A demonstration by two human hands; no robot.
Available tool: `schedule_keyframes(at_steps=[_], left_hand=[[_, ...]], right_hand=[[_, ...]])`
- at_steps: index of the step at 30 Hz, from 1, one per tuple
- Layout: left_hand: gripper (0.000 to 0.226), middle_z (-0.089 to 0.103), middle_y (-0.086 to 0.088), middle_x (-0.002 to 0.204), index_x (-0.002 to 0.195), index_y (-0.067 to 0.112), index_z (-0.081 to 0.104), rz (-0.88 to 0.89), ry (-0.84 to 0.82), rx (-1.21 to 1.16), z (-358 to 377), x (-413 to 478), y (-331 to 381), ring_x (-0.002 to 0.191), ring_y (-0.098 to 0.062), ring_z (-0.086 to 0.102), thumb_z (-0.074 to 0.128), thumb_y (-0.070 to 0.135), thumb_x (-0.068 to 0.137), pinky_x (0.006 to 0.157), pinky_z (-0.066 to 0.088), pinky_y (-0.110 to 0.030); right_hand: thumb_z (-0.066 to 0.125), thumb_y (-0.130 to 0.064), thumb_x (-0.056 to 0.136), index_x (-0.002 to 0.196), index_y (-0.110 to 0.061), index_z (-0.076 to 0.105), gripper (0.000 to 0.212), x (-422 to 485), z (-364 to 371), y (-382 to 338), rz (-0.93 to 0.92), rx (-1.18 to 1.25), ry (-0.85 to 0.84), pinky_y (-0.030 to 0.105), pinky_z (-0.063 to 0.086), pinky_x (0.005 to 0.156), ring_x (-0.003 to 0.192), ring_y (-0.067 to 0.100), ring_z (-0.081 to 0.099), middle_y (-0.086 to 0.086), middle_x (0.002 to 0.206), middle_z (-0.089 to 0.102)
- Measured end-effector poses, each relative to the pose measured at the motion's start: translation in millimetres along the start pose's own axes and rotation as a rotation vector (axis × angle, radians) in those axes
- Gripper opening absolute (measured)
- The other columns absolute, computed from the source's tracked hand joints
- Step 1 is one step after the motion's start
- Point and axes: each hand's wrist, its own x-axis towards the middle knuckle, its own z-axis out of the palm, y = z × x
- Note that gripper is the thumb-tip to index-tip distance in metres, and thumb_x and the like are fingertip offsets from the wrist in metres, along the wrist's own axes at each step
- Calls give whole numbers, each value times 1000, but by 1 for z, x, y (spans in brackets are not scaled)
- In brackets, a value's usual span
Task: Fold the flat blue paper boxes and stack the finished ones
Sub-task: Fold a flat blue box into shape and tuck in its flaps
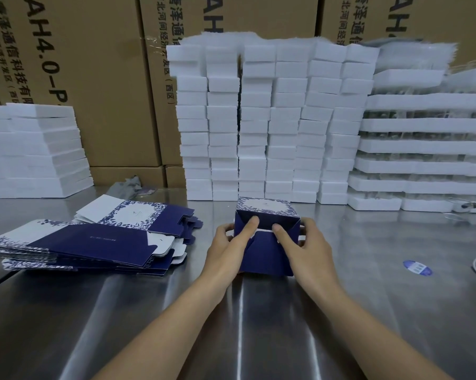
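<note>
Half-formed blue box [267,255] stands on the table [258,319], centre, just in front of the wall of white blocks [272,119]. Patterned white-and-blue panel faces up; plain dark face toward the person.

Left hand [228,248] wraps the box's left side, thumb pressed on the near face. Right hand [308,245] mirrors it on the right side, thumb down on a flap. Both hold the box; neither is free.

Handling, by judgement: thin card, very light, springy at the creases. It would likely dent under a hard squeeze and slide on the polished steel. Best held by the side walls, with thumbs driving the flaps, as here.

Flat boxes [94,242] lie in a fanned pile to the left, well apart from the box.

Hard to tell: whether the near flaps are tucked or only pressed shut; a white seam shows between the thumbs. Fingers behind the box are hidden. No finished stack identifiable. Brown cartons [94,78] behind are cut off at the top.
</note>
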Motion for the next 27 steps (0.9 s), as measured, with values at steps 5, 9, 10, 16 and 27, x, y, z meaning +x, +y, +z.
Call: schedule_keyframes(at_steps=[5,9,10,16,27], left_hand=[[51,80,15,105,129,34,60,23,-78,-29,-2,1,-1,89,-4,77,79,57,87,66,60,-24],[43,75,11,118,132,33,61,43,-55,46,0,5,-7,97,-9,76,78,33,93,77,63,-30],[43,74,11,120,132,34,61,46,-48,59,0,6,-9,99,-8,75,78,31,93,77,62,-30],[32,77,15,109,122,39,64,68,-23,97,-2,15,-15,89,-1,75,76,32,93,80,61,-31],[20,78,22,102,113,44,69,81,-9,104,-2,16,-15,98,-5,74,62,56,98,88,60,-36]], right_hand=[[72,-53,95,124,-44,63,32,-2,2,0,-79,2,-85,24,55,83,102,-6,63,-19,118,66],[70,-25,93,121,-47,60,37,-2,0,1,-126,-65,-140,19,46,81,103,-7,59,-18,113,60],[69,-22,92,123,-47,60,41,-2,0,2,-130,-70,-144,17,45,81,103,-8,59,-18,113,59],[75,-18,91,144,-41,55,62,1,3,6,-152,-58,-127,0,42,80,110,-12,55,-19,125,55],[69,-37,99,149,-40,53,52,0,1,4,-164,-65,-87,14,47,89,113,-9,58,-17,130,56]])
